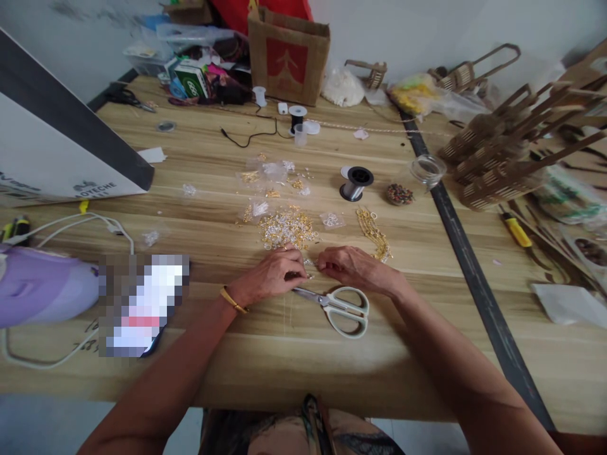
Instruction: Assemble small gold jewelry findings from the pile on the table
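My left hand [279,273] and my right hand [347,264] are close together over the table, fingertips pinched. A short, silvery beaded strand [310,262] runs between them; its ends are hidden by the fingers. Just beyond my left hand lies a pile of gold and clear beads [287,227]. Scissors [346,308] with pale green handles rest below the hands, blades pointing at my left hand. Several gold beaded chains [373,234] lie together beyond my right hand. A small bag of rings [332,219] is near the pile.
A spool of wire [355,184] and a jar [427,170] stand farther back. At left are a lit phone [147,303], a purple device [47,284] and a large box [61,139]. Small woven baskets [493,177] crowd the right. A paper bag [288,60] stands at the back.
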`<state>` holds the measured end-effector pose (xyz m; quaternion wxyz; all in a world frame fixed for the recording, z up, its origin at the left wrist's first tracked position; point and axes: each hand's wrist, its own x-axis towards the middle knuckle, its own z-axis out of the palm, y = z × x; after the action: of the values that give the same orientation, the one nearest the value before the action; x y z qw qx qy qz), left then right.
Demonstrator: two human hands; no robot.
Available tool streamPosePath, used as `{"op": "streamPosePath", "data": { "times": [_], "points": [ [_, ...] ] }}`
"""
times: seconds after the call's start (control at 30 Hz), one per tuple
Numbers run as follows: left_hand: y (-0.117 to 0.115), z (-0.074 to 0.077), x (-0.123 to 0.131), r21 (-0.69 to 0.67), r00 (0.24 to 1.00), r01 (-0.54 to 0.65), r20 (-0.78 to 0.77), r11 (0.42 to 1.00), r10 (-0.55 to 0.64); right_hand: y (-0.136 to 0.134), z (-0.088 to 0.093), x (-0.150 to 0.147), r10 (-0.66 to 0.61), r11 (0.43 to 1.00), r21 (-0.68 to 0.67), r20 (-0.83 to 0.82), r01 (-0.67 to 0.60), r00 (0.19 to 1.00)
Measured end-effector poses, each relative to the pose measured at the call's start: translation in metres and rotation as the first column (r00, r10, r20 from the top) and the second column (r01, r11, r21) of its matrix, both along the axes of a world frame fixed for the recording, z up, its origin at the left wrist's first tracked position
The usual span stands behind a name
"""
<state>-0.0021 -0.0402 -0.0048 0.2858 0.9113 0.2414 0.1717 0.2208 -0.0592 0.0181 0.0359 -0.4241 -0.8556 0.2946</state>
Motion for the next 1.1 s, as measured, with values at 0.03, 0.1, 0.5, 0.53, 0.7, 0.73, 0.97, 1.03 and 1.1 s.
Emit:
{"op": "streamPosePath", "data": {
  "times": [0.03,0.1,0.5,0.53,0.7,0.73,0.97,1.03,1.1],
  "points": [
    [-0.001,0.001,0.001,-0.005,1.000,0.012,-0.007,1.000,-0.012,0.000,0.000,0.000,0.008,1.000,-0.004,0.007,-0.008,1.000],
    [-0.003,0.003,0.001,-0.012,0.999,0.030,-0.017,0.999,-0.030,-0.001,0.002,0.000,0.020,1.000,-0.010,0.019,-0.020,1.000],
    [-0.006,-0.003,0.005,0.018,0.995,0.081,-0.065,0.997,-0.080,-0.003,0.002,-0.005,0.002,1.000,0.019,0.090,-0.004,0.996],
    [-0.006,-0.004,0.005,0.024,0.994,0.084,-0.067,0.996,-0.082,-0.003,0.002,-0.006,0.001,1.000,0.028,0.110,-0.004,0.994],
    [-0.007,-0.006,0.005,0.018,0.994,0.088,-0.061,0.996,-0.087,-0.007,0.003,-0.012,0.009,0.995,0.095,0.196,-0.028,0.980],
    [-0.007,-0.006,0.004,0.012,0.994,0.087,-0.062,0.996,-0.086,-0.008,0.003,-0.013,0.009,0.993,0.112,0.217,-0.034,0.976],
    [-0.005,-0.005,0.003,-0.009,0.996,0.075,-0.048,0.997,-0.075,-0.007,-0.001,-0.013,0.011,0.993,0.112,0.255,-0.041,0.967],
    [-0.005,-0.006,0.003,-0.005,0.996,0.075,-0.041,0.997,-0.075,-0.007,-0.001,-0.012,0.003,0.995,0.095,0.228,-0.025,0.974],
    [-0.005,-0.006,0.003,0.000,0.997,0.075,-0.036,0.997,-0.075,-0.007,0.002,-0.010,-0.003,0.997,0.073,0.204,-0.012,0.979]
  ]
}}
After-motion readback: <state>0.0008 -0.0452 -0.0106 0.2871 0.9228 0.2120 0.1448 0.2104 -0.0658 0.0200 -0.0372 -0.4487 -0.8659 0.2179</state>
